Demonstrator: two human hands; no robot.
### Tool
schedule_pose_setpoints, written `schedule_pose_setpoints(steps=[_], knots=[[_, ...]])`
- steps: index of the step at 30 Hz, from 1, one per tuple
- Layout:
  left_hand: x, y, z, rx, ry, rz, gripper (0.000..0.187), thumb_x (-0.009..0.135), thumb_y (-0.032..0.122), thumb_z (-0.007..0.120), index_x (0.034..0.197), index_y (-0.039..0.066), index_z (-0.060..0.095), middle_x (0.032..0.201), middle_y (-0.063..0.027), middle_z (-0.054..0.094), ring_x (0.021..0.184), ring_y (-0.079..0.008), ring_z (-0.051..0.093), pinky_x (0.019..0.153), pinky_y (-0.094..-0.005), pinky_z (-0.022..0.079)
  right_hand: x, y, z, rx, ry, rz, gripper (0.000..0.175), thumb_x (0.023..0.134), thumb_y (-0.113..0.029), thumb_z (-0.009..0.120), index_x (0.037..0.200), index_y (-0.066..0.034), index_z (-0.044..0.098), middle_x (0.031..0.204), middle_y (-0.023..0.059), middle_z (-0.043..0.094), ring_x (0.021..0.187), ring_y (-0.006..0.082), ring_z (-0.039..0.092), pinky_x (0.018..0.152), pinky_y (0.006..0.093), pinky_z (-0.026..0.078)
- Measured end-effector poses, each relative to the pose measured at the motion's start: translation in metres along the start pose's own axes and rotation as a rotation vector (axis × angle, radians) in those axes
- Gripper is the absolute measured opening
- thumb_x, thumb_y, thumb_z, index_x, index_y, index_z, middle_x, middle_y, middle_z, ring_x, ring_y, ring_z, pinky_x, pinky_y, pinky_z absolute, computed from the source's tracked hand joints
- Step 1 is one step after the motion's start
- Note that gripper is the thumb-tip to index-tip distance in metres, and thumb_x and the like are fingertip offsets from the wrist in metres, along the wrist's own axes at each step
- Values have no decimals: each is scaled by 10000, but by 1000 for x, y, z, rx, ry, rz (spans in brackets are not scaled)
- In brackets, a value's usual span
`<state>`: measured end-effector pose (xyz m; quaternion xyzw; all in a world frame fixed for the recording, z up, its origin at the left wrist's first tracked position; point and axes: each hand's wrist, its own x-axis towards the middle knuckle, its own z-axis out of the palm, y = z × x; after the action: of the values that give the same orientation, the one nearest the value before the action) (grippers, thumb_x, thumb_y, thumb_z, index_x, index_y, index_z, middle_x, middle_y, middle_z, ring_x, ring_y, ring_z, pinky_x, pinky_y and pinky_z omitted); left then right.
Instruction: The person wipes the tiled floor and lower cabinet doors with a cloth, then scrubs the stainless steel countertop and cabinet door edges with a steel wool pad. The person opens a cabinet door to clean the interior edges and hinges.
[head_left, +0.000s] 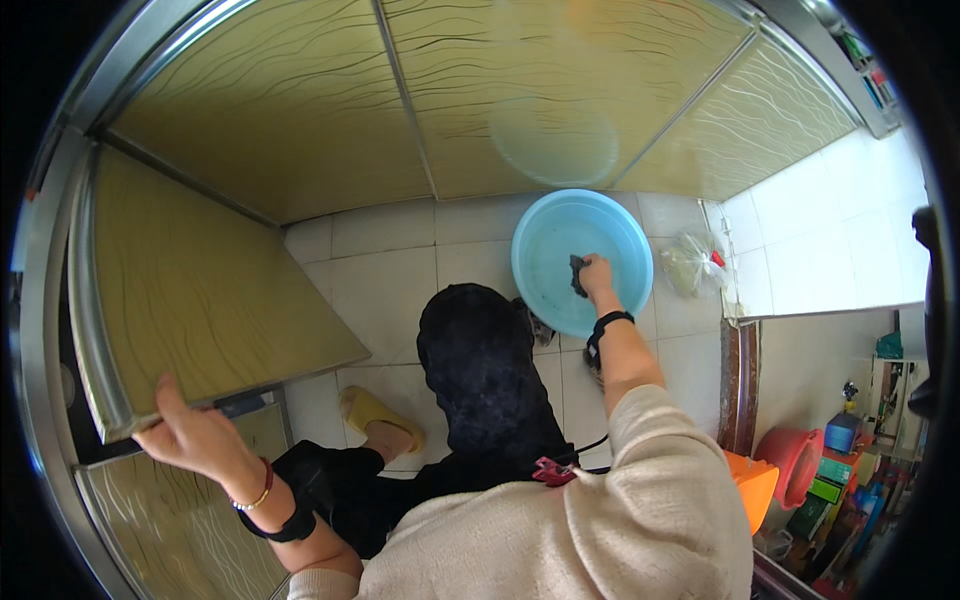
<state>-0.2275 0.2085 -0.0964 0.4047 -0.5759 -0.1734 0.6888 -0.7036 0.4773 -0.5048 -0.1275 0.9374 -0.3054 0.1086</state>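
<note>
My left hand (196, 439) grips the metal-edged outer end of a swung-out cabinet door (202, 285), which has a yellow-green, wavy-patterned panel. Its thumb rests on the door's face; the other fingers curl beneath the edge. Over the light blue plastic basin (525, 289) on the floor, my right hand (598, 276) clutches a bunched dark grey cloth (577, 276). There seems to be water in the basin, though its depth is hard to tell. Whether the cloth touches that water I cannot tell.
Closed cabinet doors (502, 97) stand behind the basin. A tied clear plastic bag (691, 262) sits on the tiled floor to its right. Beyond a doorway frame (739, 390) are a red basin (791, 466), an orange plastic container (752, 487) and several boxes (831, 471).
</note>
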Motion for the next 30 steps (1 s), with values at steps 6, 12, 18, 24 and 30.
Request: schedule_pose_setpoints(steps=[6,12,18,24,30], knots=[[-9,8,-8,-38,30,-77,270,899,-66,559,1169,-61,569,1163,-127,633,972,-194,614,854,-348,540,-4,67,65,-174,25,-112,438,849,-168,701,1284,-115,680,1352,265,567,1155,422,575,989,501,489],[-26,4,4,33,-72,35,297,855,-55,543,1149,-28,581,1069,-50,627,919,-121,558,811,-291,478,-6,66,56,-397,-293,-618,179,802,-109,664,971,-72,712,964,256,668,992,466,592,897,547,489],[-8,-11,32,-76,-158,-79,297,900,-71,576,1194,-30,591,1011,-31,644,863,-95,567,753,-270,487,29,24,-4,246,-58,-210,131,777,19,709,874,-52,655,960,130,657,882,273,634,837,384,516],[11,-18,40,-144,-237,-57,492,890,-94,538,1378,-36,504,1257,-86,624,1124,-163,581,962,-305,463,12,18,21,-445,-342,-175,120,820,-55,610,786,-23,720,799,201,698,761,370,664,797,445,539],[19,-13,42,-217,-339,11,804,767,-143,446,1555,-38,330,1622,-208,343,1532,-322,290,1235,-375,208,-12,35,13,-439,-164,-283,109,801,-83,662,814,-29,756,919,244,729,932,400,684,881,451,530]])
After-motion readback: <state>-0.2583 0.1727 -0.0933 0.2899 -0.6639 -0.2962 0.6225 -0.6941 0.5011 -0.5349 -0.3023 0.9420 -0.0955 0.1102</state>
